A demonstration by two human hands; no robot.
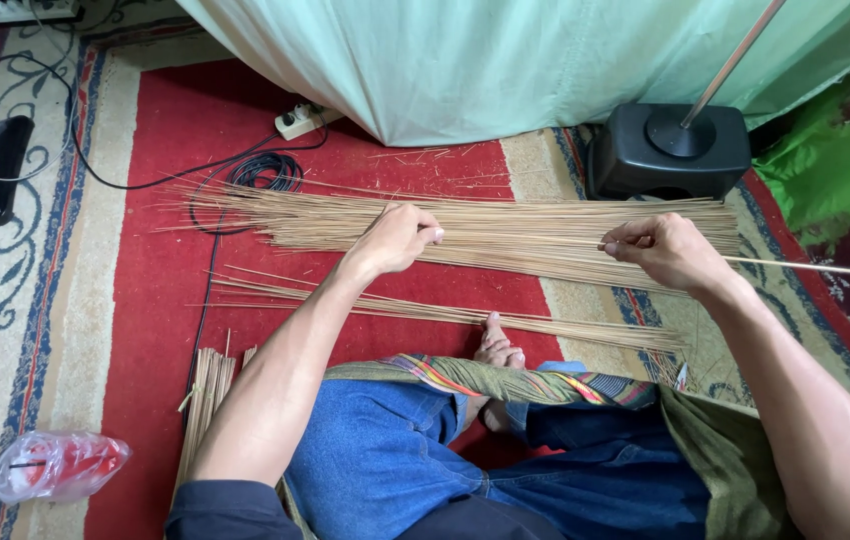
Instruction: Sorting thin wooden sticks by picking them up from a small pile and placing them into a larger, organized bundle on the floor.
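— Head view: where did the sticks lie?
— The big sheaf of thin sticks [505, 232] lay across the red carpet [160, 300], far of a thinner row [465, 315]. The left hand [397, 238] rested closed on it mid-length; the right hand [660, 250] pinched one stick near its right end.
— Handling?
— Light, stiff, probably brittle — best gripped near an end.

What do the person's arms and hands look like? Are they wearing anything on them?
Both arms are bare down to the left hand and the right hand. No gloves, rings, watch or bracelets show. A dark blue sleeve covers just the top of the left arm.
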